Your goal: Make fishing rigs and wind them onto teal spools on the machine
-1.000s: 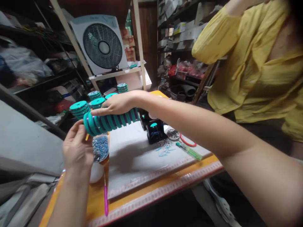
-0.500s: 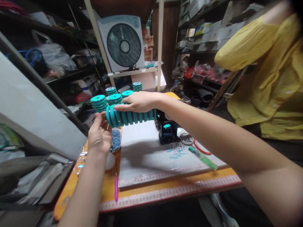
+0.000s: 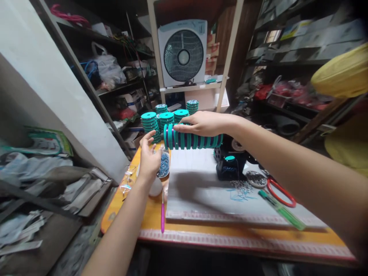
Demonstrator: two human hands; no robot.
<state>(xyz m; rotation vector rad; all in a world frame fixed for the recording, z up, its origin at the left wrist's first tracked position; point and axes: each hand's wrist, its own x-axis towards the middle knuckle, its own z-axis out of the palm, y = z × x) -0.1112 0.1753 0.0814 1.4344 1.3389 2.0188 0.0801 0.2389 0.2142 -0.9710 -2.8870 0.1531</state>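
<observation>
A sideways row of teal discs with purple between them (image 3: pixel 192 140) hangs above the work board, its shadow falling below. My right hand (image 3: pixel 205 123) grips the row from above; its thumb and the undersides of its fingers are partly hidden. Just left of the row's end, my left hand (image 3: pixel 150 156) has its fingers apart and holds nothing. Behind both hands stand several upright stacks of similar teal discs (image 3: pixel 148 122). Under my left hand's fingertips is a dish of small blue-grey pieces (image 3: pixel 164 165).
On the white board (image 3: pixel 198 199) lie a green-handled tool (image 3: pixel 283 211), red-handled scissors (image 3: pixel 280 193), loose metal bits (image 3: pixel 241 188) and a round dish (image 3: pixel 255 178). A black machine (image 3: pixel 230 168) stands behind. A purple-handled tool (image 3: pixel 163 218) and glasses (image 3: pixel 126 180) lie left. A yellow-sleeved person (image 3: pixel 342 73) is at right.
My left hand has come away from the left end of the disc row and opened. The right hand keeps the row. The view has turned left, so everything appears shifted right.
</observation>
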